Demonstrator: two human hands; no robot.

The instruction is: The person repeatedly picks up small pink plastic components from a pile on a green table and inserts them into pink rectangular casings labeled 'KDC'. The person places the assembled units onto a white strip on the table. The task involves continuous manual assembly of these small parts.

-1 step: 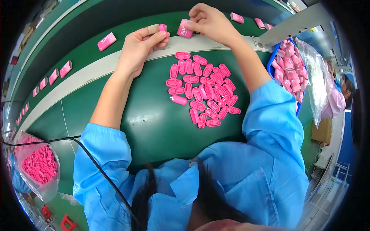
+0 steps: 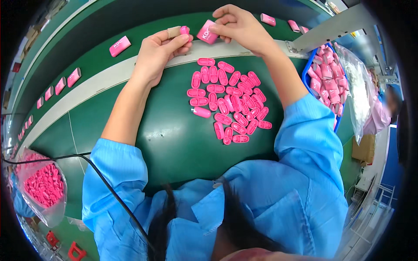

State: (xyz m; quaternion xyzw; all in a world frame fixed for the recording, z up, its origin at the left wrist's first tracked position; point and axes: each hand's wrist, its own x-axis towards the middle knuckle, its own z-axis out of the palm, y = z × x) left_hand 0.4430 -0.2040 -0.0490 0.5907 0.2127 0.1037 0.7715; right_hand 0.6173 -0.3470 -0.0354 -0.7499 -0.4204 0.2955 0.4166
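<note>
"Head view: what is the left hand [image 2: 164, 47] doing, up at eleven o'clock?"

"Its thumb and forefinger are pinching a small pink piece [image 2: 184, 30], the other fingers are curling in underneath, and a tan cover [image 2: 173, 32] is wrapping a finger."

"And the right hand [image 2: 241, 28]?"

"Towards one o'clock, it is pinching the right edge of a pink packaging sleeve [image 2: 206, 33]. Its thumb is pressing on the printed face; I cannot tell which finger is backing it. Other fingers are curling above."

"Are the two held things touching?"

"No, the sleeve is tilting at twelve o'clock, just beside the small piece, with a gap separating them."

"What is lying below?"

"Loose pink capsule-shaped cases [image 2: 213, 101] are forming a cluster on the green table [image 2: 170, 156], from the centre up towards one o'clock. One pink item with a whitish tip [image 2: 201, 112] is resting at the cluster's left edge."

"Anything further round?"

"At two o'clock a blue bin [image 2: 305, 76] is holding many more sleeves. Around ten o'clock, spaced-out pink sleeves [image 2: 74, 77] are lying along a green strip beyond the pale rail [image 2: 93, 92]. At eight o'clock a clear bag [image 2: 54, 215] is holding a heap of pink pieces."
</note>
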